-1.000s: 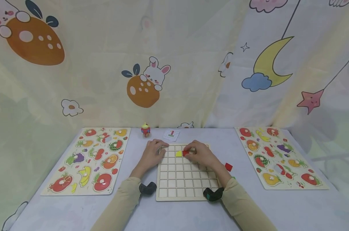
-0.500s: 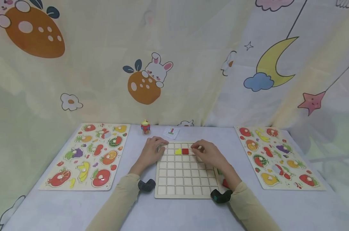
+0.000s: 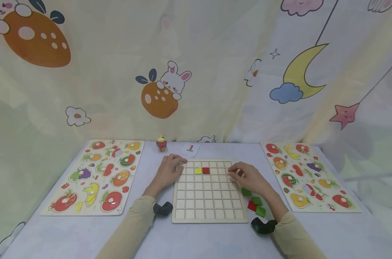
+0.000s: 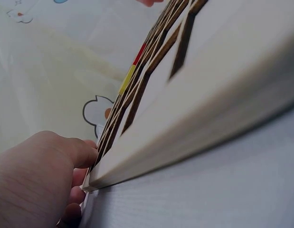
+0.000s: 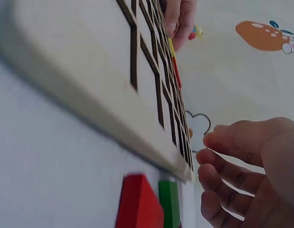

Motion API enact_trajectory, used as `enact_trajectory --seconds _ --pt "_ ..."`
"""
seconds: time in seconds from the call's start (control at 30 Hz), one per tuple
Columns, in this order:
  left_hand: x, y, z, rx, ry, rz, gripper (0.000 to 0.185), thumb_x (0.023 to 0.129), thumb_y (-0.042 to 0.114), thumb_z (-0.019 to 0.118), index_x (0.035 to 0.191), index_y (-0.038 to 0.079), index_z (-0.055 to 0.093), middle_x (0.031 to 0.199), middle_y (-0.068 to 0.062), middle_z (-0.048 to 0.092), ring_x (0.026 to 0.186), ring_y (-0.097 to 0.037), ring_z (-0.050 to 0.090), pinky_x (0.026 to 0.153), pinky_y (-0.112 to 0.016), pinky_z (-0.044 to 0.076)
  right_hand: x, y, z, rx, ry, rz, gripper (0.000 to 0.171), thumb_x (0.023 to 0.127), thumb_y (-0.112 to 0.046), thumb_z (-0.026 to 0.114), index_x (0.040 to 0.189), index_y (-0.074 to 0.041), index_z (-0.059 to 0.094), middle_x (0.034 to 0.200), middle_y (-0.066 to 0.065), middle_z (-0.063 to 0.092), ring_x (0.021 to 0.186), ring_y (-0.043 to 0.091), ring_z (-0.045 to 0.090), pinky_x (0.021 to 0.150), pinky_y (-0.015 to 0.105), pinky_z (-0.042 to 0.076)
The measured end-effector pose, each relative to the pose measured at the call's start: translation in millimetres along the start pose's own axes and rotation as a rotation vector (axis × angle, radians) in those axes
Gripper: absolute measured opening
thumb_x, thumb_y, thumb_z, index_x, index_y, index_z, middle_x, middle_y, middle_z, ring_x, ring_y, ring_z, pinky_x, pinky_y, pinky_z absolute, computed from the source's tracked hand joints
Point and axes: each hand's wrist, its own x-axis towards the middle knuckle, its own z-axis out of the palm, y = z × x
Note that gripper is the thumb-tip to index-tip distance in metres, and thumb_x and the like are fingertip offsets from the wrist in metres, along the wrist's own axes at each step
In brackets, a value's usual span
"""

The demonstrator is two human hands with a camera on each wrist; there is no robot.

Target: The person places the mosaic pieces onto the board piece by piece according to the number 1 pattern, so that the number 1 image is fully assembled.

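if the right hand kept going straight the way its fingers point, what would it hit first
Probably the red tile set in the grid board: the right hand points left across the top rows, with only bare cells between. Its height above the board is unclear.

Bare left hand (image 3: pixel 170 172) and bare right hand (image 3: pixel 249 178), no rings or gloves visible. 2 long sleeves, pale beige-yellow, plain fabric, reaching to the wrists: left sleeve (image 3: pixel 131 230), right sleeve (image 3: pixel 296 237). 1 small black device strapped at each wrist: left wrist camera (image 3: pixel 162 209) all black, right wrist camera (image 3: pixel 263 226) black with a teal patch.
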Motion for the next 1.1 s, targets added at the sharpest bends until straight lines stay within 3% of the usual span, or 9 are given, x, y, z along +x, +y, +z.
enact_trajectory --seconds 0.47,0.77,1.1 --pt "-1.0 -4.2 0.3 -0.007 -0.007 0.012 0.021 0.088 0.016 0.062 0.108 0.02 0.069 0.12 -0.006 0.059 0.106 -0.025 0.046 0.089 -0.042 0.04 -20 23 -16 -0.036 -0.021 0.066 0.021 0.09 -0.021 0.062 0.108 -0.011 0.065 0.099 0.003 0.062 0.072 0.014 0.054 0.055 0.023 0.046" --pt "-1.0 -4.4 0.7 -0.007 0.004 0.027 0.021 0.088 0.015 0.062 0.107 0.021 0.069 0.118 -0.006 0.06 0.104 -0.025 0.046 0.088 -0.042 0.04 -33 36 -26 -0.07 -0.065 0.059 0.02 0.089 -0.017 0.063 0.107 -0.01 0.066 0.101 0.003 0.06 0.066 0.011 0.051 0.056 0.021 0.043" --pt "-0.6 -4.8 1.5 -0.009 -0.013 0.022 0.021 0.089 0.016 0.061 0.108 0.021 0.068 0.119 -0.005 0.059 0.105 -0.025 0.046 0.089 -0.042 0.039 -44 44 -31 -0.072 -0.096 0.102 0.023 0.086 -0.016 0.067 0.108 -0.013 0.065 0.101 0.003 0.058 0.074 0.013 0.051 0.062 0.021 0.045"
